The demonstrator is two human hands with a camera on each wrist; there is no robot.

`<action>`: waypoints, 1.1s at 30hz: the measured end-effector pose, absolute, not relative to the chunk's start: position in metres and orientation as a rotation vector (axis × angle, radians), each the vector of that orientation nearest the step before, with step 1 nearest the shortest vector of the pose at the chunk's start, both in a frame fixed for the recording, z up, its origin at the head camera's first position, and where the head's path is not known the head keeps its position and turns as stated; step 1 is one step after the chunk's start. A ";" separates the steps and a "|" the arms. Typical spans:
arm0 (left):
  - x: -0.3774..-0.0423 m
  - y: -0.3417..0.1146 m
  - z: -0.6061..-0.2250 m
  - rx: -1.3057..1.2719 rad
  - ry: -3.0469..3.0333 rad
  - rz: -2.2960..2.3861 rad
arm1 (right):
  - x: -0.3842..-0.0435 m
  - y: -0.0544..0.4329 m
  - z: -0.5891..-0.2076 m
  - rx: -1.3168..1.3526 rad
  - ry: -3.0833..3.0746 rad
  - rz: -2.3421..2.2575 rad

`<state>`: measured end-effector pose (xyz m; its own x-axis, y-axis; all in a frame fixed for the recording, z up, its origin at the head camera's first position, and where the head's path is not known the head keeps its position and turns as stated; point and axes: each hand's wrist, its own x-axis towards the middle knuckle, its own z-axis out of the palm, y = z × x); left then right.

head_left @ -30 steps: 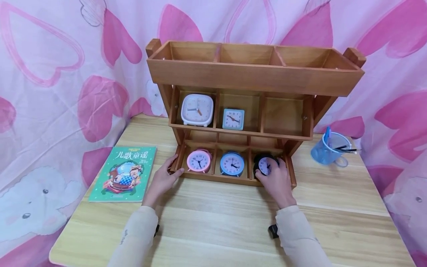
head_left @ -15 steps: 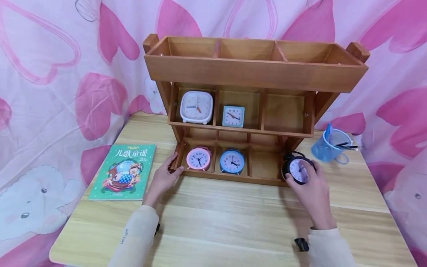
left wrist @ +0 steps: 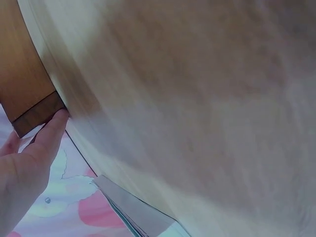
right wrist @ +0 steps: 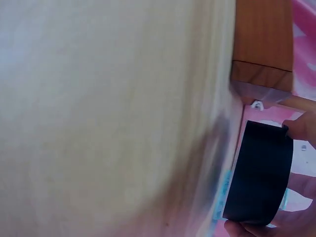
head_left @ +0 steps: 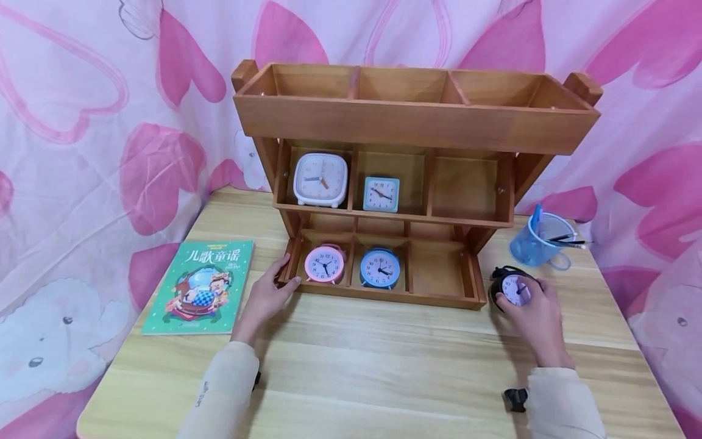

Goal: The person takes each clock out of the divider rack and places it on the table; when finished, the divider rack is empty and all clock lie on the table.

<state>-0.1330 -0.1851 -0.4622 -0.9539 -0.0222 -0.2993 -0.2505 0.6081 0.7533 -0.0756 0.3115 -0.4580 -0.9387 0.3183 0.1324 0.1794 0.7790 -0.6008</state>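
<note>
A black round alarm clock [head_left: 514, 289] is in my right hand [head_left: 537, 317], to the right of the wooden shelf [head_left: 362, 297]. My right fingers and thumb grip its rim; the right wrist view shows its black side [right wrist: 259, 173] close to the table. Whether it touches the tabletop I cannot tell. My left hand [head_left: 269, 299] holds the left end of the bottom tier, thumb at the front corner. A pink alarm clock [head_left: 325, 264] and a blue alarm clock [head_left: 380, 268] stand in that tier's left and middle compartments; its right compartment holds nothing.
A white clock [head_left: 320, 179] and a small light-blue square clock [head_left: 381, 194] stand in the middle tier. The blue mesh pen cup [head_left: 529, 247] is behind my right hand. A green book [head_left: 200, 286] lies on the left of the table [head_left: 356, 378].
My right hand has taken the black alarm clock out of the bottom right compartment and moved it right, past the shelf's end. The left hand has stayed in place.
</note>
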 end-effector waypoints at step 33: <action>-0.134 -0.185 -0.458 -0.189 2.572 1.223 | -0.101 0.147 -0.438 0.177 -2.890 0.901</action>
